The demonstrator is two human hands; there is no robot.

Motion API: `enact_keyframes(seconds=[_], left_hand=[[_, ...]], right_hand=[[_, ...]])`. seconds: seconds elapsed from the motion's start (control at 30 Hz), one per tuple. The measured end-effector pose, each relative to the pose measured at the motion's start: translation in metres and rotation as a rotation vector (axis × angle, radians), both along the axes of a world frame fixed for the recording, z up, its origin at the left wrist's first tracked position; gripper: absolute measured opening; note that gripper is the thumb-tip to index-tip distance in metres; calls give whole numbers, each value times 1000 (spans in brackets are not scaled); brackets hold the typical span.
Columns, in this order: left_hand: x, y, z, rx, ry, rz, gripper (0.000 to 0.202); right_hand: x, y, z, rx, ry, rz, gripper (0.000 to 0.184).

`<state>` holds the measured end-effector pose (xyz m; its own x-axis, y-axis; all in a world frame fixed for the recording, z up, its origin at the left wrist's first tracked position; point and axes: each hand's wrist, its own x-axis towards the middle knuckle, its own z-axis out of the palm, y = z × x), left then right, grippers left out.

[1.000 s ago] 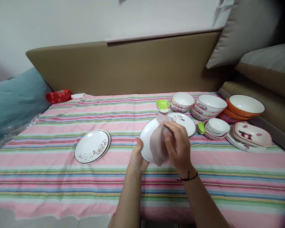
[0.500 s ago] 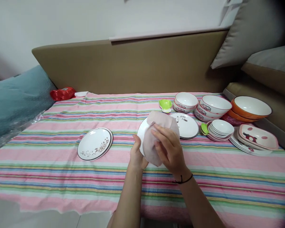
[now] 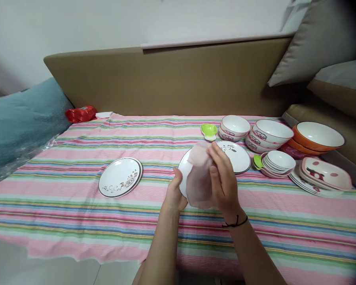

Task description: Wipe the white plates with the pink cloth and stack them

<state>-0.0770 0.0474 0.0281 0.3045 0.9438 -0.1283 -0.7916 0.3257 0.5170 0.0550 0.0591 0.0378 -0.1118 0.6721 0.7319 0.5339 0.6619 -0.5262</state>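
My left hand (image 3: 174,194) grips the lower left rim of a white plate (image 3: 184,171) held tilted above the striped tablecloth (image 3: 77,221). My right hand (image 3: 224,180) presses a thin pale pink cloth (image 3: 199,178) flat against the plate's face, fingers together over it. The cloth hides most of the plate. A black band circles my right wrist.
Two stacked floral plates (image 3: 120,182) lie to the left, another plate (image 3: 235,155) just behind my hands. At right stand patterned bowls (image 3: 235,126), an orange bowl (image 3: 319,136), small white dishes (image 3: 278,161), a green dish (image 3: 209,130) and square plates (image 3: 324,174). A red packet (image 3: 80,113) lies far left.
My right hand has slid the cloth across the plate, leftward and then back toward the right. The view has shifted slightly; my left hand keeps its grip.
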Motion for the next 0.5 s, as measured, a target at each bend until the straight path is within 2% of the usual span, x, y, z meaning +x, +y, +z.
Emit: enact_keyframes(seconds=[0.07, 0.17, 0.33, 0.4, 0.5], left_hand=[[1, 0, -1, -8, 6, -10, 67], [4, 0, -2, -38, 19, -15, 66], [5, 0, 1, 6, 28, 60, 70], [5, 0, 0, -2, 35, 68, 67], [6, 1, -5, -85, 29, 62, 57]], right_hand=[[0, 2, -2, -10, -83, -81, 43], [2, 6, -8, -49, -174, -131, 47], [-2, 9, -20, -148, 23, -206, 50], [-8, 7, -20, -145, 37, -182, 51], [-18, 0, -13, -66, -135, -6, 47]])
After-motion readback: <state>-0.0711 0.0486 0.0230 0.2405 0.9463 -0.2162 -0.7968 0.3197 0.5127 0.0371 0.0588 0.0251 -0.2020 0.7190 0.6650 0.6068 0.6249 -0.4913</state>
